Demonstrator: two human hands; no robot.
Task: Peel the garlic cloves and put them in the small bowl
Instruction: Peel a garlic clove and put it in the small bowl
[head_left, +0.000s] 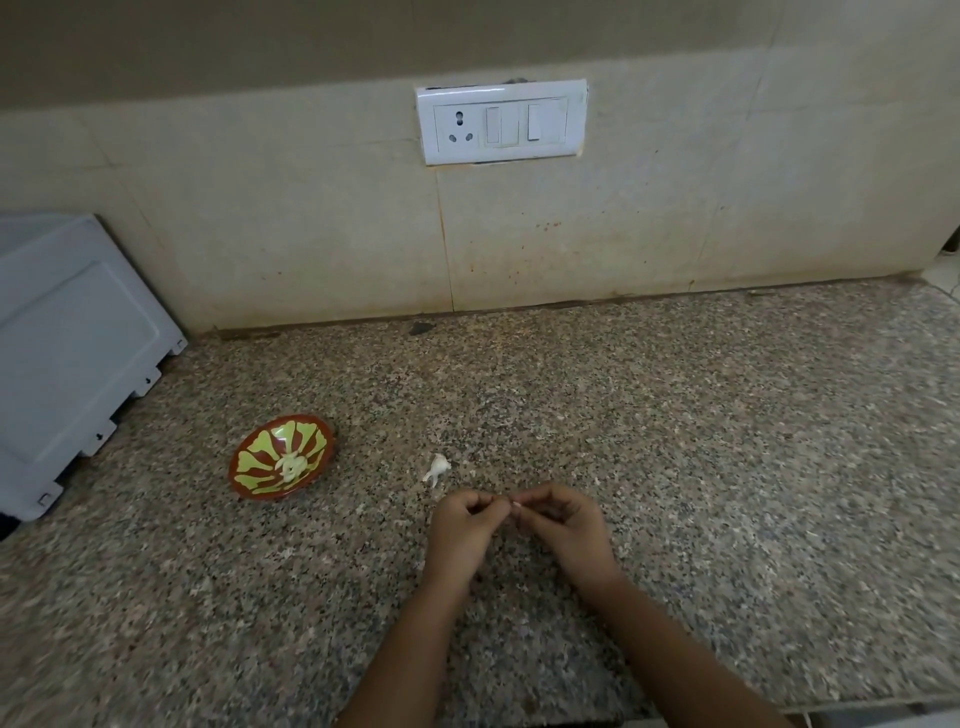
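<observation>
A small red bowl (260, 452) with a green pattern stands on the granite counter at the left, with pale peeled garlic cloves (290, 465) lying in it. A white scrap of garlic or its skin (436, 467) lies on the counter right of the bowl. Just in front of that scrap, my left hand (462, 535) and my right hand (563, 530) meet with curled fingers. Their fingertips pinch a small pale garlic clove (515, 504) between them, mostly hidden by the fingers.
A white appliance (72, 353) stands at the left edge against the wall. The tiled wall carries a white socket and switch plate (501, 122) above the counter (675, 415). The counter's front edge runs along the bottom right.
</observation>
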